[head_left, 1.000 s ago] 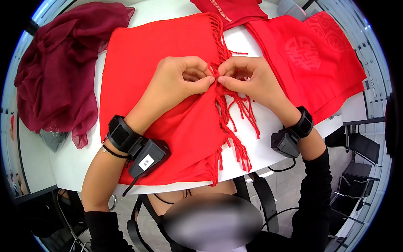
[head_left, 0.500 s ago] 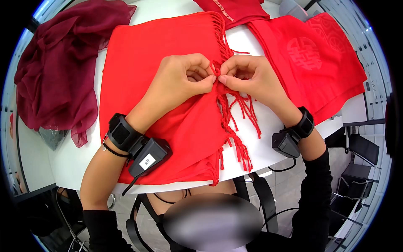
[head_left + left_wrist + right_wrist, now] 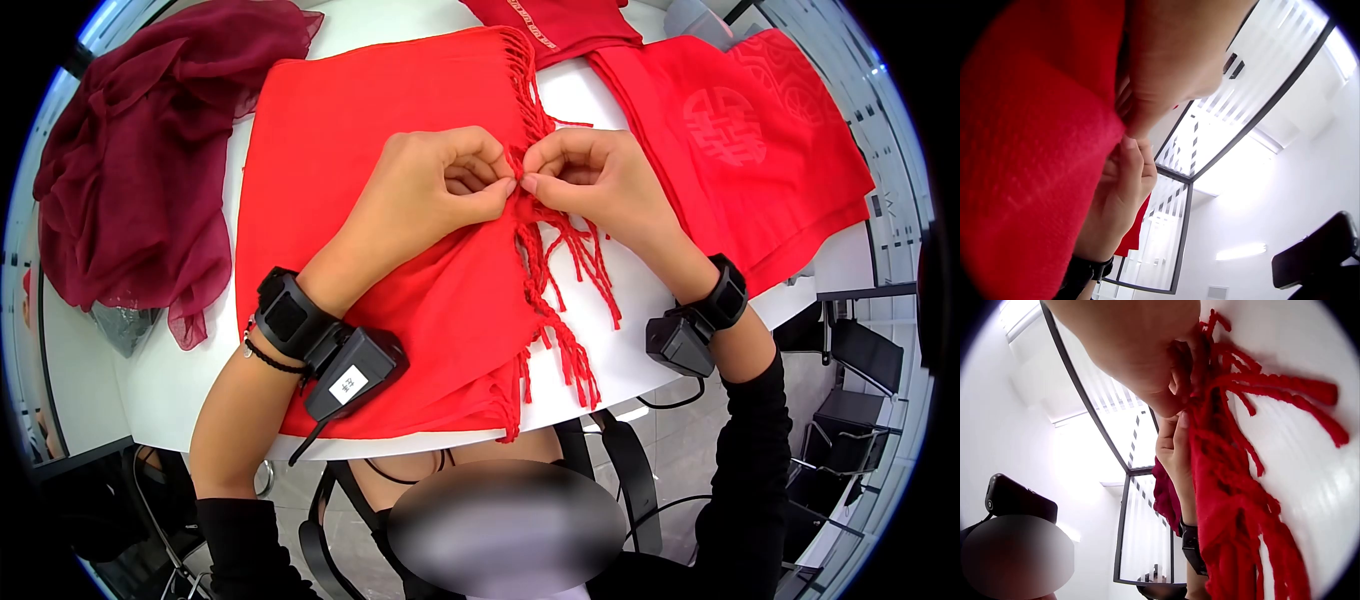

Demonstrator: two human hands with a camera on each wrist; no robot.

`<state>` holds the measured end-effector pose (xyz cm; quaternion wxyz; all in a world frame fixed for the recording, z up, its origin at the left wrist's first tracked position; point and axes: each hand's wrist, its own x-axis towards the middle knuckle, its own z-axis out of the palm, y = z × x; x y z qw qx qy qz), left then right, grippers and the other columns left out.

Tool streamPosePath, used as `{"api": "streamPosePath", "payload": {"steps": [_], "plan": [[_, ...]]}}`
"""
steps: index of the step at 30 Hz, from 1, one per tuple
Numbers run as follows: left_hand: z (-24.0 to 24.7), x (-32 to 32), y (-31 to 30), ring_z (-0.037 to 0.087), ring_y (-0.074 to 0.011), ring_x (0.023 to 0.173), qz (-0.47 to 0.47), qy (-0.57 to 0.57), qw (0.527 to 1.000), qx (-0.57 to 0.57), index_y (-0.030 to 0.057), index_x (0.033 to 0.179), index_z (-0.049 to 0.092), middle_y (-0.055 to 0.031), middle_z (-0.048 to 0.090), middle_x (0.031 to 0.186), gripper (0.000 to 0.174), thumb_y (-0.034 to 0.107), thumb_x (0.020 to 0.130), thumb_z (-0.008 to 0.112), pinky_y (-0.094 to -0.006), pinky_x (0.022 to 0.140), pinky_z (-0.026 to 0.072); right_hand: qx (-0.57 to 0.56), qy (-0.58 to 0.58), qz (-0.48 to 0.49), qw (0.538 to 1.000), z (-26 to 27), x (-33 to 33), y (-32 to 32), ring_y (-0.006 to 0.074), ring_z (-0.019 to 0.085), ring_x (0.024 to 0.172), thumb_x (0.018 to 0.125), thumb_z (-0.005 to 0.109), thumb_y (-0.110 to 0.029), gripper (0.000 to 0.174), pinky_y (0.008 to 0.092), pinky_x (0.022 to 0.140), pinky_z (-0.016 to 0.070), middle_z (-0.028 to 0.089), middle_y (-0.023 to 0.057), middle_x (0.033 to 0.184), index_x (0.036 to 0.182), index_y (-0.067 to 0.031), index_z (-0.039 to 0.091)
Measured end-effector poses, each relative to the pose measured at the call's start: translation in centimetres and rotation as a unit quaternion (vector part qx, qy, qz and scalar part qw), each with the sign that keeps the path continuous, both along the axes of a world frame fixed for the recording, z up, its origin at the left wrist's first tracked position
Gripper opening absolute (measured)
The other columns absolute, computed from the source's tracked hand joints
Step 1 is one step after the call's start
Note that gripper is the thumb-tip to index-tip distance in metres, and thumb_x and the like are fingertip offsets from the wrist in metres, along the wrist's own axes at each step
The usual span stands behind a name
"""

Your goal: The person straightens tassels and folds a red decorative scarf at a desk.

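Note:
A bright red scarf (image 3: pixel 370 110) lies folded on the white table, its twisted fringe (image 3: pixel 560 250) running down the right side. My left hand (image 3: pixel 435 180) pinches the fringed edge between thumb and forefinger, pulling the cloth up into a small peak. Right beside it, my right hand (image 3: pixel 595 180) pinches the same edge, the two thumb tips almost meeting. In the right wrist view, several fringe tassels (image 3: pixel 1272 387) hang from the edge below the fingers and spread over the table. The strands right between the fingertips are mostly hidden.
A crumpled maroon sheer scarf (image 3: pixel 140 170) lies at the left, over a grey plastic bag (image 3: pixel 130 330). At the right is a red cloth (image 3: pixel 725 130) with a round pattern, and a darker red folded cloth (image 3: pixel 560 30) sits at the back. The white table's (image 3: pixel 640 345) front edge is close to my body.
Both hands keep their pinch at the fringed edge, with only slight finger movement. The small loop of strand standing up between the fingertips earlier is now drawn down.

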<state>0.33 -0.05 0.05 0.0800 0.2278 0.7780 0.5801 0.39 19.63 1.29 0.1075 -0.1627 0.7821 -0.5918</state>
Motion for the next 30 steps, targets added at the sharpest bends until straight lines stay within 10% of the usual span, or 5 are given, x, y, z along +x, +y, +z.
{"api": "streamPosePath", "payload": {"steps": [30], "plan": [[-0.05,0.01,0.18,0.065,-0.0092,0.070,0.014,0.064,0.997,-0.030,-0.0020,0.086,0.063,-0.0063,0.067,0.075,0.011,0.006,0.079,0.066,-0.0200,0.066,0.0520,0.062,0.027,0.007,0.998,0.01,0.00,-0.01,0.0075,0.058,0.057,0.073,0.063,-0.004,0.007,0.0197,0.054,0.0466,0.062,0.0043,0.062,0.076,0.0019,0.064]]}}
